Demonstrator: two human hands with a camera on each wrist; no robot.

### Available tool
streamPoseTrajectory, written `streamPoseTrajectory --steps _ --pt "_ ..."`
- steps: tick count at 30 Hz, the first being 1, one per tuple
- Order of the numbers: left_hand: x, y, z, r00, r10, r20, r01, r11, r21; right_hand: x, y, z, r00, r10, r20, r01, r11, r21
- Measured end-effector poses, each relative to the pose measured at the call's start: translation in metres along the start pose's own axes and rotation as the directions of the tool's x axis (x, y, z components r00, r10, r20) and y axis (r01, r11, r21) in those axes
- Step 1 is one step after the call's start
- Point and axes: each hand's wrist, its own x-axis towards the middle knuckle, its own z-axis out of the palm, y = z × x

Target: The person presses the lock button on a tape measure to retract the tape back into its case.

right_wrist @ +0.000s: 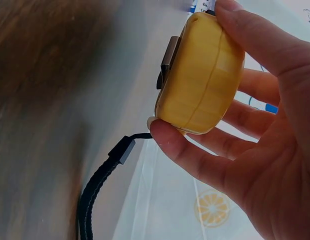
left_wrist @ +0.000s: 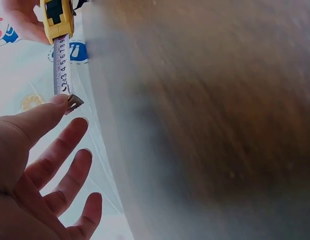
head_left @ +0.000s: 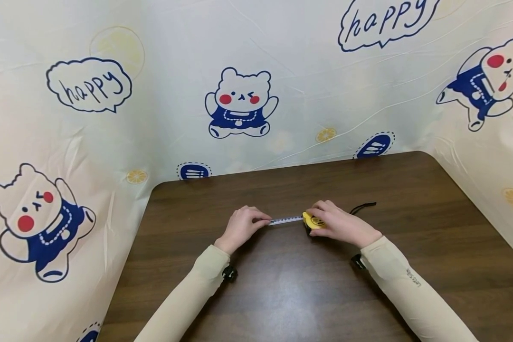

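Observation:
A yellow and black tape measure (head_left: 310,220) is held over the brown table by my right hand (head_left: 342,224). In the right wrist view, the thumb and fingers curl round its yellow case (right_wrist: 202,75). Out of the case runs a short length of white blade (head_left: 285,220), its numbers up to about 9 showing in the left wrist view. My left hand (head_left: 240,227) pinches the blade's free end beside the metal hook (left_wrist: 74,102), with its other fingers spread loosely. From the case trails a black wrist strap (right_wrist: 95,185).
The wooden table (head_left: 256,294) has rounded far corners. A pale curtain (head_left: 175,95) printed with bears and "happy" bubbles stands behind it and along both sides. Each wrist carries a small black device, such as the left wrist's camera (head_left: 230,273).

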Motion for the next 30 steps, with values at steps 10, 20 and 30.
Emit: streamPoseTrajectory --steps 10,20,30 --pt "0.004 0.007 0.007 0.999 -0.007 0.034 0.007 1.000 0.011 0.005 -0.006 0.003 1.000 -0.021 0.010 0.021 1.000 -0.008" --pt "0.009 0.015 0.013 0.999 0.037 0.029 -0.038 0.999 0.029 0.009 -0.012 0.007 0.999 -0.045 0.009 0.046 0.999 -0.006" --pt "0.010 0.020 0.017 0.998 0.038 0.050 -0.040 0.999 0.032 0.010 -0.014 0.010 0.998 -0.069 0.006 0.069 0.998 0.001"
